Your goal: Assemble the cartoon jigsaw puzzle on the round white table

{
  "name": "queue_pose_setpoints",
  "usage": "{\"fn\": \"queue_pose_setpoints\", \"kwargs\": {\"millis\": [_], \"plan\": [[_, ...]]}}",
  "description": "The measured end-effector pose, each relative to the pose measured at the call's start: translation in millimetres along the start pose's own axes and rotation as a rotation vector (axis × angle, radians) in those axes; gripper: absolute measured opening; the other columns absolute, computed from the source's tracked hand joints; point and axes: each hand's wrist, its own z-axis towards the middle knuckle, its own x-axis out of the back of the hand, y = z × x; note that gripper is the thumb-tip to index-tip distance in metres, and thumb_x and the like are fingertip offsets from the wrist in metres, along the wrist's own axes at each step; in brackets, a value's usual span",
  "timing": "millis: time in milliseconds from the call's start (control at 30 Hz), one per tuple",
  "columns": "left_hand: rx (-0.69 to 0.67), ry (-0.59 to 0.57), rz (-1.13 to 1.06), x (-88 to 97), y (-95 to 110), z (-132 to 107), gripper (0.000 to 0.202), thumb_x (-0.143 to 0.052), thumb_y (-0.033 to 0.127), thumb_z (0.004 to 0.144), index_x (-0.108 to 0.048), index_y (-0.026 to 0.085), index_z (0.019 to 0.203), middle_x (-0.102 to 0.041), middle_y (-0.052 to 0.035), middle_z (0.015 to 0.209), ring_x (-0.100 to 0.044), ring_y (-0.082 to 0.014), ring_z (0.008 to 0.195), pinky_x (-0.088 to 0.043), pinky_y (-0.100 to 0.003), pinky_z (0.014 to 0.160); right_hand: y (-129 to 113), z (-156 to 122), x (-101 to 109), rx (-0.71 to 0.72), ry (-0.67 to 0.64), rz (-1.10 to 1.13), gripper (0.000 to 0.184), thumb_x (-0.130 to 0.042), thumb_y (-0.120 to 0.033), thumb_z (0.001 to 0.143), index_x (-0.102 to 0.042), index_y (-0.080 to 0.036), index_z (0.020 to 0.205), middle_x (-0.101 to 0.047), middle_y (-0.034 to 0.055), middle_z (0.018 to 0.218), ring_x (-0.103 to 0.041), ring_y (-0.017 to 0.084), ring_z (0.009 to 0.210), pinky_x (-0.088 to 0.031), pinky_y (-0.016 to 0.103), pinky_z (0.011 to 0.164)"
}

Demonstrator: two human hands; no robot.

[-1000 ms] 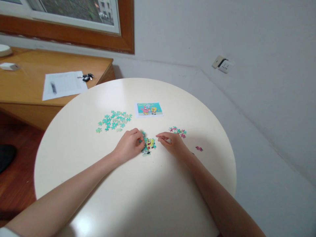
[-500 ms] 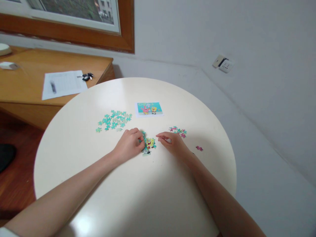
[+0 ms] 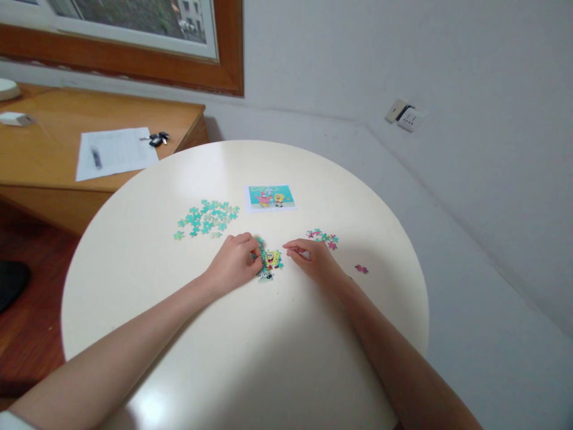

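Note:
A partly joined jigsaw puzzle [image 3: 272, 258], with a yellow cartoon sponge on it, lies near the middle of the round white table. At its left side is my left hand [image 3: 236, 261], fingers curled in and closed over the edge; whatever they grip is hidden. My right hand [image 3: 314, 258] hovers or rests just right of the puzzle, apart from it. Its thumb and forefinger point left with a gap between them, and I see nothing held there. Pink and teal loose puzzle pieces [image 3: 332, 245] lie just behind that hand, partly covered by it.
Many teal puzzle pieces [image 3: 206, 218] are spread at the left. A reference picture card [image 3: 271, 199] lies behind the puzzle. One pink piece [image 3: 362, 269] sits alone at the right. A wooden desk [image 3: 116, 107] with paper [image 3: 117, 154] and keys [image 3: 157, 139] stands back left.

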Motion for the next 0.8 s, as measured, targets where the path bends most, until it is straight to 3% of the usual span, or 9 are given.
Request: {"fn": "queue_pose_setpoints", "kwargs": {"millis": [400,800], "plan": [[0.031,-0.071,0.045,1.5,4.7,1.2,0.012,-0.049,0.012,0.07,-0.057,0.017,0.061,-0.057,-0.0023,0.069,-0.053,-0.0139,0.065,-0.04,-0.027,0.067,1.2,0.1,-2.4,0.068,0.029,-0.052,0.018,-0.052,-0.016,0.077,-0.068,-0.019,0.085,-0.071,0.0034,0.079,-0.065,0.014,0.07,-0.05,0.025,0.067],[0.033,-0.063,0.04,-0.8,2.4,0.9,0.011,-0.049,0.014,0.071,-0.057,0.017,0.063,-0.056,-0.0021,0.069,-0.053,-0.0142,0.065,-0.04,-0.026,0.065,-3.2,-3.4,-6.8,0.44,-0.03,-0.231,0.02,-0.053,-0.01,0.079,-0.064,-0.017,0.094,-0.068,0.0075,0.088,-0.061,0.016,0.082,-0.048,0.03,0.075]]}}
